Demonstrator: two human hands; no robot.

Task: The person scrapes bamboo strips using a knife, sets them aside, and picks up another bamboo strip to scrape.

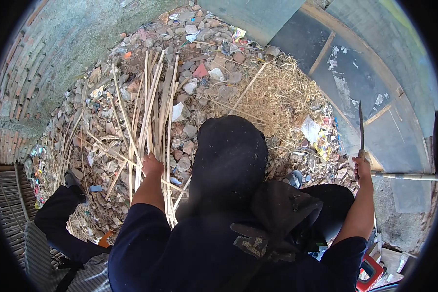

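My left hand (152, 166) is closed on long pale bamboo strips (153, 102), which lie in a loose bundle over the rubble. Their far ends fan out ahead of me, and their near ends run beside my forearm. Out at the right, my right hand (361, 168) grips the handle of a long knife (361, 127). The narrow dark blade points away from me, apart from the strips. My dark-clothed knee (231, 151) rises between my arms and hides part of the ground.
Stones and litter (199, 73) cover the ground, with dry shavings (282, 92) heaped ahead to the right. A brick wall (24, 78) stands left; dark panels (345, 73) stand right. Another person's leg (65, 219) is close at lower left. A red object (371, 273) lies at lower right.
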